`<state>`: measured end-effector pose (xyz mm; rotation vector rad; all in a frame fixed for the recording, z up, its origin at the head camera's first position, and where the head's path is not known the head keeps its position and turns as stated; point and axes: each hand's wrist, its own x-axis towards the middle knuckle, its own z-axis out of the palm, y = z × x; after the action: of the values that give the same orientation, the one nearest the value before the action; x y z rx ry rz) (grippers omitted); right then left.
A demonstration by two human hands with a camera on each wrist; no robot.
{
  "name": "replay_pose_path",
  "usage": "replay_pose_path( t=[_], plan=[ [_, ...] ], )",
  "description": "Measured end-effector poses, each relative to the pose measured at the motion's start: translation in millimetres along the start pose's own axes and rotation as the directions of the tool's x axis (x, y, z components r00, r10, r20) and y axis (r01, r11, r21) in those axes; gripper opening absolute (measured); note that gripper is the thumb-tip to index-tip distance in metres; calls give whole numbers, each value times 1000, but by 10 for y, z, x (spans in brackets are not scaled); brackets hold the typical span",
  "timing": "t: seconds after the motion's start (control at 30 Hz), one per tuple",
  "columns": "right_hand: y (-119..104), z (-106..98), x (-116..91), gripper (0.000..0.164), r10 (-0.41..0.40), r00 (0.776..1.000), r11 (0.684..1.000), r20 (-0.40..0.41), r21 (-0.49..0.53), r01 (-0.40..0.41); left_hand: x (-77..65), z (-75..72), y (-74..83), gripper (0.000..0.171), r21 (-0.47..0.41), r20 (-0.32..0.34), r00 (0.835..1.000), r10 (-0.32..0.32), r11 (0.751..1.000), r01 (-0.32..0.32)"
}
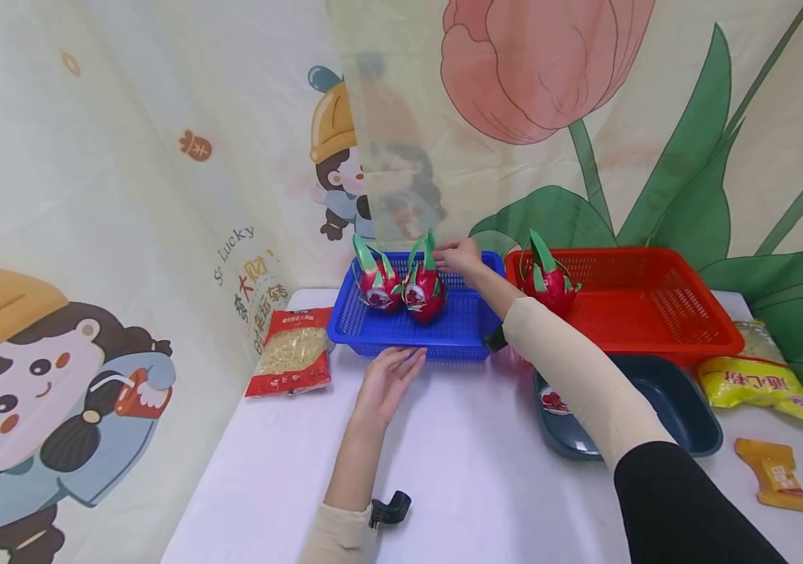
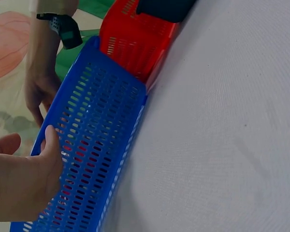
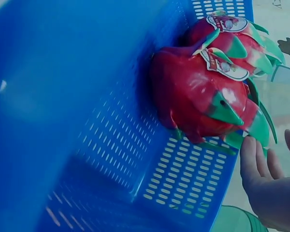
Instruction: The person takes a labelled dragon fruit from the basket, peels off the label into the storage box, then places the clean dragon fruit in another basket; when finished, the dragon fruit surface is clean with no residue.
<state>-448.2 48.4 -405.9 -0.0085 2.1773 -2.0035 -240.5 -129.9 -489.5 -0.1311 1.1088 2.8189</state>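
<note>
Two red dragon fruits with green leaf tips, a left one (image 1: 378, 288) and a right one (image 1: 425, 296), stand side by side in the blue basket (image 1: 457, 333). My right hand (image 1: 461, 258) is over the basket's back rim, fingers loosely bent. In the right wrist view its fingertips are right at the green tips of the nearer dragon fruit (image 3: 198, 92). At the front rim is my left hand (image 1: 390, 381), palm up with fingers extended. The left wrist view shows its thumb against the basket's slotted wall (image 2: 94, 130).
A red basket (image 1: 697, 313) holds another dragon fruit (image 1: 549, 283), partly behind my right sleeve. In front is a dark basin (image 1: 707, 439) with a round sticker. A red pasta bag (image 1: 295, 352) lies left; a yellow bag (image 1: 757, 384) and an orange packet (image 1: 778, 474) lie right.
</note>
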Motion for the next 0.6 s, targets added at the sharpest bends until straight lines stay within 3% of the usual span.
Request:
replay_pose_path(
  t=[0.1, 0.4, 0.6],
  plan=[
    [7, 21, 20, 41, 23, 1000, 1000, 14, 2, -23, 18, 5, -7, 9, 4, -36, 999, -12, 1000, 12],
    [61, 29, 26, 43, 106, 992, 990, 66, 86, -111, 25, 16, -6, 8, -16, -56, 998, -21, 1000, 20],
    [161, 50, -18, 42, 103, 995, 983, -7, 152, -101, 38, 7, -13, 6, -9, -60, 998, -23, 1000, 22]
  ],
)
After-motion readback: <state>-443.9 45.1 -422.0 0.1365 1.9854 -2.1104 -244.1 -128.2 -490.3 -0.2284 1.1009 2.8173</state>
